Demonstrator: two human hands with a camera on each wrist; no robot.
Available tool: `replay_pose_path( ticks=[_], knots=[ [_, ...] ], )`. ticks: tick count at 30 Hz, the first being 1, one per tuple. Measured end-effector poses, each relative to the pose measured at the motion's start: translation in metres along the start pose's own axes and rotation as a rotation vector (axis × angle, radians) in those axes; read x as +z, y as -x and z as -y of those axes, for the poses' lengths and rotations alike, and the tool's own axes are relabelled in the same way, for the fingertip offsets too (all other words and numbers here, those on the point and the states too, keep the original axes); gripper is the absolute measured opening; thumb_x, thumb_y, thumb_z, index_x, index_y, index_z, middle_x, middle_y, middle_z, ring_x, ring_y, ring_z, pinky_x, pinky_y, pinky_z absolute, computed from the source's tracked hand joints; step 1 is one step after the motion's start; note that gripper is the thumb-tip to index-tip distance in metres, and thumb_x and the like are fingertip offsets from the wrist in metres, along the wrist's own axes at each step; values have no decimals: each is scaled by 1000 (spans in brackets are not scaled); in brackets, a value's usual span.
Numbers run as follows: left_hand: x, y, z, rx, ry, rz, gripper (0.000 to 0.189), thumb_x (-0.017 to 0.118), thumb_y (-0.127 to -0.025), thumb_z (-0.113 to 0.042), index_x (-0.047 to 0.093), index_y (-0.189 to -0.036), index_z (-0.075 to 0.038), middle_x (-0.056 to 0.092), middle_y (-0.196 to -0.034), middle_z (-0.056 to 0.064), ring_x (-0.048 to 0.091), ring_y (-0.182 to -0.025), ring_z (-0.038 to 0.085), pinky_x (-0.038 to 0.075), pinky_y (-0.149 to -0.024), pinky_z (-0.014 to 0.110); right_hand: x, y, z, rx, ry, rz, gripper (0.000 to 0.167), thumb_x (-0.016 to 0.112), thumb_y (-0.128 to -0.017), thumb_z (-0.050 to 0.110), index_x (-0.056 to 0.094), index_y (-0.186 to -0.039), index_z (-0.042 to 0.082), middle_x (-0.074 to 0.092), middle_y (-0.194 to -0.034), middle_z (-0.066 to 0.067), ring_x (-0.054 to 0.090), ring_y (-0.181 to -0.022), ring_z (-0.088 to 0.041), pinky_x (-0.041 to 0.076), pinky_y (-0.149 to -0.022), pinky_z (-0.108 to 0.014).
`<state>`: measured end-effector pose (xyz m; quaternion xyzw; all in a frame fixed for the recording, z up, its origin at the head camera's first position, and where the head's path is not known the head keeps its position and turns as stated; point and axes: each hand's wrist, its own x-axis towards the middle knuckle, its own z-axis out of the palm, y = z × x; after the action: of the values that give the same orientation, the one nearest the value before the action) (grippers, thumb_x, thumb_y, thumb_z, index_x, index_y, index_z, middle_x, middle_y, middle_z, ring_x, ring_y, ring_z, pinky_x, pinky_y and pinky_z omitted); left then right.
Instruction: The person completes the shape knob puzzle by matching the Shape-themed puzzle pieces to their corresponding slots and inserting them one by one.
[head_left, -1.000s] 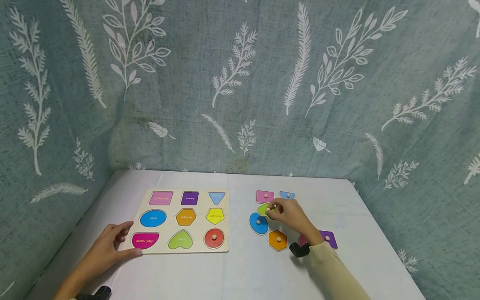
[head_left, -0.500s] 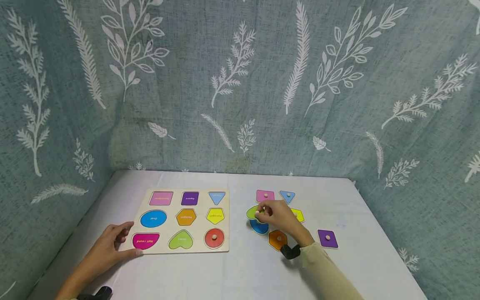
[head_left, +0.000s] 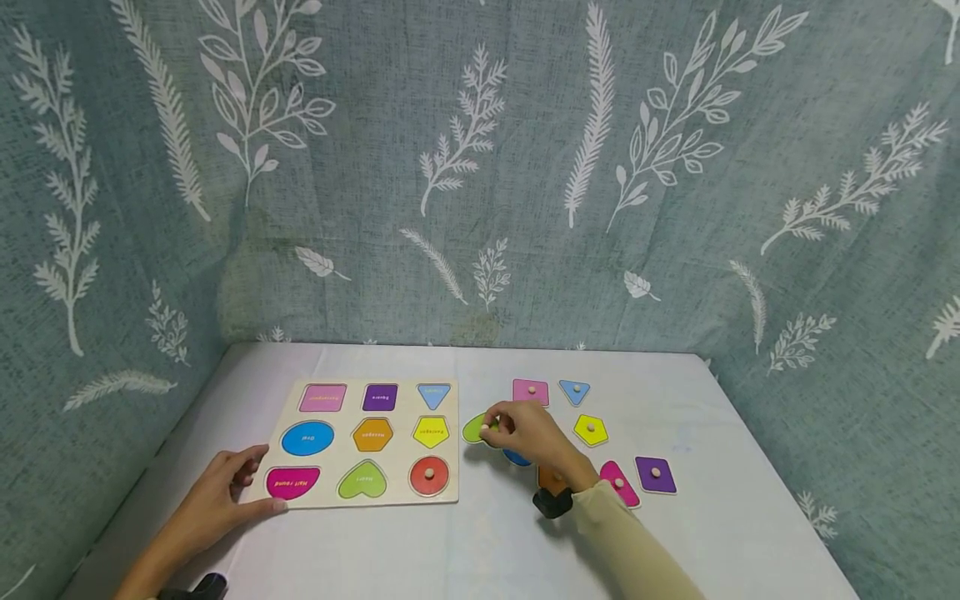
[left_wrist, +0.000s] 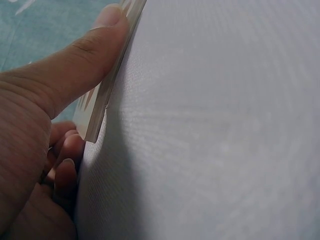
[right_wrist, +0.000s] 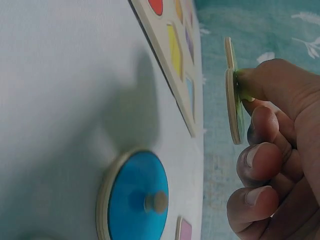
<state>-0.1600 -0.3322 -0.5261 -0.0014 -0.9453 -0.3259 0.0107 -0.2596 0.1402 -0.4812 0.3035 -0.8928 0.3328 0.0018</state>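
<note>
My right hand (head_left: 536, 437) pinches the small knob of a green heart puzzle piece (head_left: 473, 429) between thumb and fingers. In the right wrist view the heart piece (right_wrist: 233, 107) is seen edge-on, raised above the table, with the other fingers curled beside it. A cream shape puzzle board (head_left: 397, 467) lies to the left, its red circle piece (head_left: 422, 487) seated in the nearest right recess. My left hand (head_left: 213, 496) holds the board's near left corner, thumb on the front edge and fingers at the side. The green heart recess (head_left: 362, 480) sits beside the circle.
Below the right hand lie a blue oval piece (head_left: 516, 457) and an orange hexagon piece (head_left: 551, 478), both partly covered. Around them are pink rectangle (head_left: 523, 387), blue triangle (head_left: 572, 387), yellow pentagon (head_left: 585, 435), magenta half-round (head_left: 615, 475) and purple square (head_left: 649, 484) pieces.
My right hand has carried the green heart piece leftward from among the loose pieces to near the board's right edge. The left hand and board stay almost in place.
</note>
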Motion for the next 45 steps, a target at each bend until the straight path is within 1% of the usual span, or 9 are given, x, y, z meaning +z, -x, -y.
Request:
replay_pose_path(
  ticks=[5,9,16,23,30,33,37,41,45],
  knots=[
    [-1,1,1,7,-1,1,102,93,-71,-47,47,-144,7,45,-105,13,45,-96,28,46,-72,31,8,-4,5,-29,18,5,8,76,-95,25,73,-94,18,53,-65,13,47,-59,-1,41,-58,-22],
    [-1,1,0,-4,2,7,101,92,-72,-46,47,-144,8,45,-105,13,44,-96,28,45,-73,32,14,-6,8,-43,8,10,8,77,-94,25,73,-93,18,52,-65,14,45,-58,-1,39,-57,-21],
    [0,-2,-3,-41,-8,8,107,94,-67,-50,46,-145,5,44,-107,14,45,-96,28,47,-75,35,23,-14,18,-58,-13,15,7,78,-91,22,72,-91,17,52,-64,13,44,-58,-1,38,-57,-20],
    [-1,-2,-4,-32,-12,10,105,94,-68,-48,47,-144,6,45,-106,13,45,-95,27,46,-73,32,34,-20,31,-78,-44,45,8,79,-91,20,73,-92,15,52,-64,13,44,-58,1,38,-57,-18],
    [-2,1,-4,-35,-12,11,107,94,-67,-49,46,-145,6,46,-107,14,46,-96,28,48,-78,39,46,-28,46,-80,-77,69,9,79,-92,22,72,-91,16,51,-64,12,44,-58,0,36,-56,-18],
    [-2,1,-3,-33,-3,4,107,94,-67,-50,47,-145,6,46,-107,14,46,-96,28,48,-77,36,52,-32,52,-83,-83,87,9,79,-92,23,72,-90,18,50,-64,12,44,-58,0,36,-54,-18],
    [-2,2,-2,-19,0,-12,105,94,-67,-49,48,-144,6,45,-105,13,45,-94,27,47,-72,29,60,-38,61,-90,-74,126,8,77,-93,25,73,-91,18,49,-63,13,45,-58,0,37,-54,-17],
    [-2,1,-2,-12,-2,-16,104,94,-68,-49,49,-143,7,44,-104,13,44,-94,28,45,-72,31,70,-41,67,-101,-62,147,7,77,-94,25,74,-93,18,48,-62,13,44,-58,1,36,-54,-16],
    [-1,0,-2,-26,-6,-8,105,94,-67,-50,48,-144,6,45,-105,13,45,-95,27,45,-73,32,77,-43,74,-121,-45,148,6,77,-93,24,75,-94,18,49,-63,13,44,-58,2,35,-54,-16]
  ],
)
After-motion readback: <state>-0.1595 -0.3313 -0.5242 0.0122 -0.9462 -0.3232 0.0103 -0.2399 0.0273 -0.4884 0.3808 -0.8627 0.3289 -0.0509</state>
